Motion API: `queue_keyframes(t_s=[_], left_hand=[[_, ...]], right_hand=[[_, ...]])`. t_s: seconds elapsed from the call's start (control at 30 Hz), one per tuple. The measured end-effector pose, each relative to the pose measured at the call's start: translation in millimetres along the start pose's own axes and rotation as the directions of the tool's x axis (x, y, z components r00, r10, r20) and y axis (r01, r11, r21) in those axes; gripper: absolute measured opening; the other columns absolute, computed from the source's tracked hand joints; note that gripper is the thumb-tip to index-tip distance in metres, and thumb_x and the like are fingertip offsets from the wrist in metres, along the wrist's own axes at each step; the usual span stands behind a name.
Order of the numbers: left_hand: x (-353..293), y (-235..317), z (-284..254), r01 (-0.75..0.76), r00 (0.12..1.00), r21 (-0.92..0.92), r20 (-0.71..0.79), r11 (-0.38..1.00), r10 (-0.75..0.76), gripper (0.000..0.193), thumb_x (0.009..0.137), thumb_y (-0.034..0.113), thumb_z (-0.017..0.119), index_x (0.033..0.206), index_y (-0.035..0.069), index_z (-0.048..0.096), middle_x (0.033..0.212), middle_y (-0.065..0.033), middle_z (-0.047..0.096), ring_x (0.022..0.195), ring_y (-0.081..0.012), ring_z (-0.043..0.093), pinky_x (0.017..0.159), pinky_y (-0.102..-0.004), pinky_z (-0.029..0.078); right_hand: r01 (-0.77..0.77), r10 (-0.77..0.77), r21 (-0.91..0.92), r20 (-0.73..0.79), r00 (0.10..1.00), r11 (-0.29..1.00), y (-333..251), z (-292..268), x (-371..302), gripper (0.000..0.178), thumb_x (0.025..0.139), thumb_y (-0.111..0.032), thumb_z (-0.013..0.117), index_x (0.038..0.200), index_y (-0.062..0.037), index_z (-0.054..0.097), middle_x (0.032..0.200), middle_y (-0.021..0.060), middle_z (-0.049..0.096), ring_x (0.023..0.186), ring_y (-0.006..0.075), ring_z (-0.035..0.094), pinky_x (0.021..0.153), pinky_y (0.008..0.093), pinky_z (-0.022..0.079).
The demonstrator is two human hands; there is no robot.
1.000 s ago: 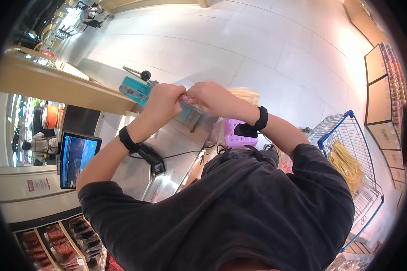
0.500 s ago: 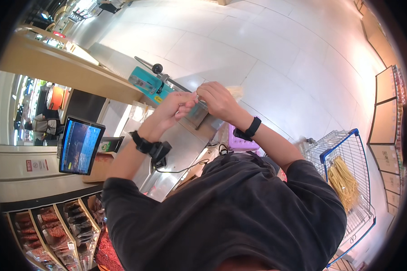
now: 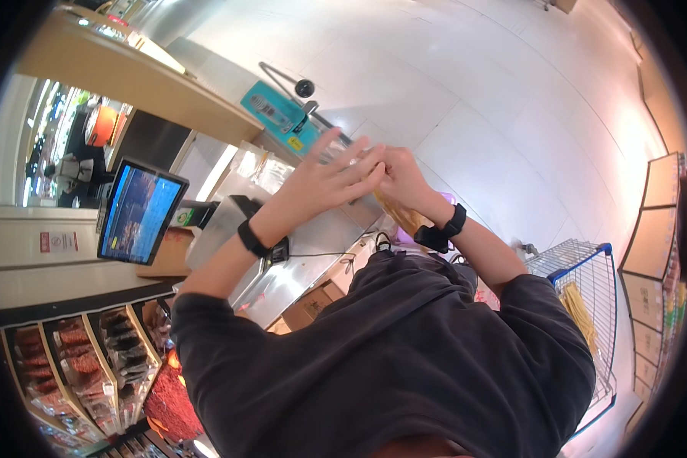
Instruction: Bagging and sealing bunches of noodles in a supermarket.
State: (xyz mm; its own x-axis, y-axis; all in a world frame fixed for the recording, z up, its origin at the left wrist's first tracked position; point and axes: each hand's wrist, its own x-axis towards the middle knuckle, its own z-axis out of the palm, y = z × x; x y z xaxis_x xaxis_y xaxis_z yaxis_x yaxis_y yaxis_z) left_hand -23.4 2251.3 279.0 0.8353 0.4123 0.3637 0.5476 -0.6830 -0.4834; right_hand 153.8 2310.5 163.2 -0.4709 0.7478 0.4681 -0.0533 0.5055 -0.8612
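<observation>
My right hand (image 3: pixel 401 177) is closed, gripping the gathered top of a clear plastic bag (image 3: pixel 401 212) with yellow-tan contents that hangs below it. Beside it, my left hand (image 3: pixel 324 181) has its fingers spread, the fingertips close to the right hand; whether they touch it I cannot tell. Just beyond both hands stands a teal bag sealer (image 3: pixel 273 109) with a long lever arm and a black ball knob (image 3: pixel 304 88). Part of its front end is hidden behind my left fingers.
At left a lit screen (image 3: pixel 140 214) stands over a metal counter (image 3: pixel 271 294). Clear plastic bags (image 3: pixel 256 168) lie near the sealer. Shelves of packaged red goods (image 3: pixel 84 355) are at lower left. A wire cart (image 3: pixel 603 305) holds yellow sticks (image 3: pixel 578 313). Cartons (image 3: pixel 649 294) line the right.
My hands were pinched together at the sealer's front. Now the left fingers have opened and spread, while the right stays closed. The bag's yellow-tan contents now show below it. The view has shifted.
</observation>
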Motion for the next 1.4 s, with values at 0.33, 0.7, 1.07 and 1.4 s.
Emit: queue_keyframes(t_s=[0.33, 0.7, 1.07, 1.4], left_hand=[[-55, 2, 62, 0.526, 0.822, -0.599, 0.177, 0.603, -0.541, 0.012, 0.085, 0.004, 0.071, 0.096, 0.003, 0.068, 0.083, -0.0102, 0.066, 0.077, -0.0224, 0.065, 0.070, -0.0369, 0.053], [-76, -28, 126, 0.623, 0.058, -0.701, 0.484, -0.347, -0.873, 0.015, 0.094, 0.010, 0.071, 0.089, -0.003, 0.065, 0.067, -0.0048, 0.065, 0.051, -0.0087, 0.058, 0.044, -0.0244, 0.043], [-111, -21, 145, 0.648, -0.056, -0.669, 0.435, -0.365, -0.898, 0.019, 0.096, 0.014, 0.071, 0.090, -0.003, 0.065, 0.067, -0.0047, 0.065, 0.050, -0.0078, 0.057, 0.044, -0.0244, 0.042], [-116, -21, 138, 0.681, -0.264, -0.537, 0.454, -0.498, -0.851, 0.026, 0.091, 0.018, 0.077, 0.083, -0.003, 0.062, 0.062, -0.0049, 0.064, 0.040, -0.0080, 0.050, 0.037, -0.0253, 0.036]], right_hand=[[0.005, 0.000, -0.038, 0.128, 0.992, 0.999, 16, 23, 20, 0.010, 0.088, -0.004, 0.066, 0.095, 0.0034, 0.067, 0.081, 0.0198, 0.063, 0.070, 0.0369, 0.060, 0.064, 0.0416, 0.048], [0.228, -0.169, -0.195, 0.276, 0.946, 0.954, 87, 57, 106, 0.017, 0.085, 0.002, 0.063, 0.102, 0.0035, 0.062, 0.093, 0.0177, 0.061, 0.094, 0.0370, 0.059, 0.079, 0.0452, 0.049], [0.178, -0.142, -0.114, 0.269, 0.953, 0.977, 130, 86, 120, 0.019, 0.088, -0.004, 0.067, 0.106, -0.0003, 0.069, 0.101, 0.0166, 0.068, 0.086, 0.0353, 0.066, 0.075, 0.0401, 0.053], [-0.029, 0.031, -0.011, 0.323, 0.946, 1.000, 144, 102, 112, 0.023, 0.087, 0.000, 0.066, 0.110, -0.0004, 0.069, 0.102, 0.0160, 0.069, 0.089, 0.0330, 0.068, 0.079, 0.0368, 0.055]])
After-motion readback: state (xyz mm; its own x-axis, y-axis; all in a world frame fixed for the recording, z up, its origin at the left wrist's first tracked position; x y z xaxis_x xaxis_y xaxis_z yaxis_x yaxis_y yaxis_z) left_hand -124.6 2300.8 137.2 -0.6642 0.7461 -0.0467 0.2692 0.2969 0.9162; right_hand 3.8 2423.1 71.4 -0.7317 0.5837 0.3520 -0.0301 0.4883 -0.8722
